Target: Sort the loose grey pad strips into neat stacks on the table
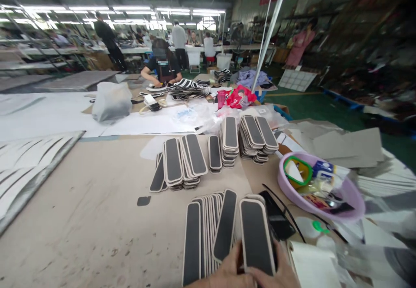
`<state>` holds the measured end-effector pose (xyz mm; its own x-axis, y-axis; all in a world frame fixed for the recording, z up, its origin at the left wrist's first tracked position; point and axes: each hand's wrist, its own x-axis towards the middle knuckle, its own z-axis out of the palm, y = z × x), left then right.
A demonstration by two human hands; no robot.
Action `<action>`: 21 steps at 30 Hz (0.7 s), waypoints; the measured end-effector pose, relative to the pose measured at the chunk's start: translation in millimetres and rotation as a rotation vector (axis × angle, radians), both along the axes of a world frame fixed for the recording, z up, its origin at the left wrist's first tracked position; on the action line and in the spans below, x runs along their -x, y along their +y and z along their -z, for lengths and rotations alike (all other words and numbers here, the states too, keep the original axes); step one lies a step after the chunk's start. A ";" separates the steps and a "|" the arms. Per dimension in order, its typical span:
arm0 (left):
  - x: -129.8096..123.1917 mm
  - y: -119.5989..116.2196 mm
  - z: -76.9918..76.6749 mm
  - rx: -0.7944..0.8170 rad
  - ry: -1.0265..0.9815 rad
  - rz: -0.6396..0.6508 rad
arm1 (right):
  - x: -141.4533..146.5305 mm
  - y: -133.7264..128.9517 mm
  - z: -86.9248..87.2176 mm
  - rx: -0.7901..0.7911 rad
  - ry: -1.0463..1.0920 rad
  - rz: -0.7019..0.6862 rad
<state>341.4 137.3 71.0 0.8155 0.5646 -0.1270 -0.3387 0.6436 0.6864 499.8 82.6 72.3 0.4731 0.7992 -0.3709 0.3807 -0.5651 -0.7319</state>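
Note:
At the bottom of the head view, my left hand (229,270) and my right hand (281,268) grip a small stack of dark grey rounded strips with pale edges (257,234) from both sides, near its lower end. My right thumb lies over the top strip. Just left of my hands, a fanned row of the same strips (208,227) lies on the table, one strip (225,225) tilted on top at its right end. Beyond them stand more piles of these strips (185,160) and further piles (230,134) to the right. My lower fingers are partly hidden.
A black phone (277,218) lies right of the strips, by a lilac basin (357,212) of odds and ends. A roll of pale material (310,264) is near my right hand. A small dark patch (143,201) lies on the brown table (97,218). A co-worker (162,64) sits opposite.

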 end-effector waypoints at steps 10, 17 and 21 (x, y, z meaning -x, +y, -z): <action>43.4 46.5 11.7 -0.237 0.461 -0.389 | 41.0 148.3 -4.2 -0.058 0.978 -0.091; 43.0 55.2 69.6 -0.092 0.518 -0.340 | 34.3 201.9 2.2 0.021 1.010 -0.152; 42.9 63.1 76.1 -0.107 0.588 -0.475 | 25.7 218.1 8.1 0.064 1.041 -0.159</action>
